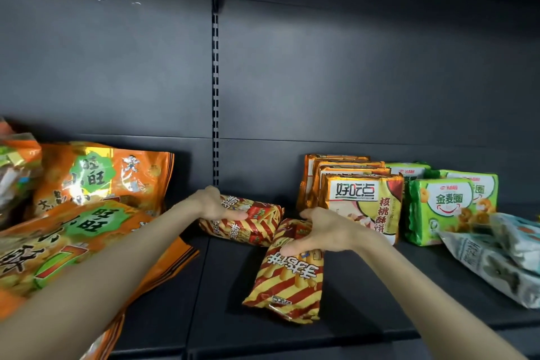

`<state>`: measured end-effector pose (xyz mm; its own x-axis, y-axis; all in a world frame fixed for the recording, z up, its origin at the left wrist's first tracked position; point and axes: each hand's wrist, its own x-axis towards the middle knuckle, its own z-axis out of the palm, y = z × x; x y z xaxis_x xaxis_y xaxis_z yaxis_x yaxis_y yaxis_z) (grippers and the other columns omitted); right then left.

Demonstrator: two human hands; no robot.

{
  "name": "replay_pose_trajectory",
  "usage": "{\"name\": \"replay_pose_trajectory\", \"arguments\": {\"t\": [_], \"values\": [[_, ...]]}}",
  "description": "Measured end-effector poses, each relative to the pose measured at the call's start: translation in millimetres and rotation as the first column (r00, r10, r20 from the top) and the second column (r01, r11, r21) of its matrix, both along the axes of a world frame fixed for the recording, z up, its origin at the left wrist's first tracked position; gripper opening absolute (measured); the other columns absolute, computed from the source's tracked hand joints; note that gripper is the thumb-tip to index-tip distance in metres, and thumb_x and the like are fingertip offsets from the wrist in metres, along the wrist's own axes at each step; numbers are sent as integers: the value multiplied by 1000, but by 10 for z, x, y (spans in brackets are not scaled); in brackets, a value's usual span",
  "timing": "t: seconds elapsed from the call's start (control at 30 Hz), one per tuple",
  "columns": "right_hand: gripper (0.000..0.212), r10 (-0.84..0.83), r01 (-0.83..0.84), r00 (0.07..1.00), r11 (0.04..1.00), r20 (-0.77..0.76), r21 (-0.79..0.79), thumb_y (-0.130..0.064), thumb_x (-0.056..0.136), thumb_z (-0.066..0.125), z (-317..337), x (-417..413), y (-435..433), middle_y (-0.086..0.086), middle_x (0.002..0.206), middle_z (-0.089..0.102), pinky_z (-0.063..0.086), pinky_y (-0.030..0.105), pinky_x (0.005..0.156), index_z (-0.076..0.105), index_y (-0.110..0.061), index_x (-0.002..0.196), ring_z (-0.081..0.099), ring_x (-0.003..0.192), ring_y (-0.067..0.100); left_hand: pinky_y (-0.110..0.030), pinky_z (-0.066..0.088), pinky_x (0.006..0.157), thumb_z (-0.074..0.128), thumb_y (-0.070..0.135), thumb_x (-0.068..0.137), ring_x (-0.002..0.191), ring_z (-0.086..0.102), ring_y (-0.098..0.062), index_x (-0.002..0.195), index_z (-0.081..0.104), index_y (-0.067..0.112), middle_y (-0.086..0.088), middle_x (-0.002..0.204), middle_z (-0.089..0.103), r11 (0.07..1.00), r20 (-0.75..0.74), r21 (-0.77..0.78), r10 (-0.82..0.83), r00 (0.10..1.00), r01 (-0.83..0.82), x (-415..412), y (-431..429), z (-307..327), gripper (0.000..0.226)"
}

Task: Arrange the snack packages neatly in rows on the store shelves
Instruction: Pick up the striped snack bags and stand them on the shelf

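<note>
Matt, dark painted-metal shelf [222, 278] and back panel [350, 67], divided by a slotted metal upright [215, 102]. Right of the upright: striped packages [287, 275] in glossy, crinkled plastic film, gold-edged packs [362, 207] with a metallic foil sheen, shiny green packs [438, 210]. Left of it, glossy orange bags [102, 178] catching glare.

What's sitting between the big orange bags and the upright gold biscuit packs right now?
Head view: two red-and-yellow striped packs lie there, the rear pack gripped by the left hand, the front pack by the right hand.
</note>
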<state>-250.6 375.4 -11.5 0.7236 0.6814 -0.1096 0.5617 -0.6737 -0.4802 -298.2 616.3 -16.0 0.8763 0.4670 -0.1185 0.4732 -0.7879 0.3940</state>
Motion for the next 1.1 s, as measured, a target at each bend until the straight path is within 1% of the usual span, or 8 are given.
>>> {"name": "replay_pose_trajectory", "arguments": {"t": [0.1, 0.2, 0.43, 0.53, 0.63, 0.77, 0.97, 1.1], "values": [[91, -15, 15, 1000, 1000, -14, 24, -55, 61, 79, 23, -10, -1, 4, 127, 57, 46, 34, 101, 47, -8, 132, 54, 118, 21, -41, 42, 102, 76, 69, 49, 117, 53, -28, 124, 49, 3, -10, 126, 57, 998, 75, -52, 47, 996, -44, -17, 16, 21, 104], [90, -23, 24, 1000, 997, -10, 67, -55, 58, 81, -4, 0, -25, 1, 120, 56, 49, 35, 96, 45, -10, 126, 56, 111, 18, -46, 42, 102, 82, 68, 31, 116, 53, -29, 118, 50, 5, -9, 120, 59, 987, 142, -150, 81, 987, -59, -57, 13, 30, 111], [107, -58, 61, 998, 995, -35, 75, -65, 54, 77, 24, -40, -161, 2, 133, 50, 46, 32, 100, 31, -11, 135, 51, 118, 18, -34, 51, 82, 88, 24, 59, 110, 53, -25, 132, 29, 10, -9, 116, 52, 962, 411, -271, 95, 907, 22, -201, -75, 16, 94], [119, -88, 94, 994, 989, -61, 113, -69, 46, 76, 28, -81, -223, 4, 135, 50, 46, 34, 101, 27, -11, 138, 51, 120, 21, -35, 48, 90, 88, 19, 59, 116, 52, -26, 136, 29, 9, -11, 126, 52, 962, 496, -267, 90, 864, 53, -267, -93, 13, 98], [109, -135, 143, 990, 969, -50, 201, -58, 58, 79, -17, -166, -258, 2, 135, 47, 44, 26, 96, 24, -11, 140, 50, 122, 21, -38, 45, 96, 90, 20, 56, 120, 51, -29, 138, 32, 5, -11, 129, 53, 966, 533, -258, 115, 838, 31, -330, -159, 5, 102], [106, -206, 212, 977, 917, -53, 338, -52, 56, 83, -61, -252, -354, -2, 132, 49, 45, 31, 101, 30, -14, 139, 52, 120, 19, -32, 47, 85, 89, 20, 56, 106, 60, -25, 111, 59, 5, -8, 110, 65, 969, 541, -240, 88, 837, 53, -429, -228, 1, 64], [91, -246, 271, 962, 827, -116, 492, -60, 38, 83, -139, -335, -548, -4, 104, 69, 54, 34, 89, 54, -17, 114, 66, 97, 13, -30, 46, 80, 88, 25, 60, 96, 55, -19, 102, 49, 12, -7, 104, 60, 974, 614, -209, 61, 787, 88, -571, -310, 11, 59], [64, -141, 238, 966, 815, -218, 528, -37, 58, 85, -161, -441, -647, -3, 105, 70, 55, 24, 79, 55, -22, 112, 67, 95, 10, -27, 45, 75, 85, 21, 64, 89, 53, -15, 104, 47, 11, -1, 98, 55, 972, 679, -190, 28, 733, 139, -681, -473, 55, 56]]}}
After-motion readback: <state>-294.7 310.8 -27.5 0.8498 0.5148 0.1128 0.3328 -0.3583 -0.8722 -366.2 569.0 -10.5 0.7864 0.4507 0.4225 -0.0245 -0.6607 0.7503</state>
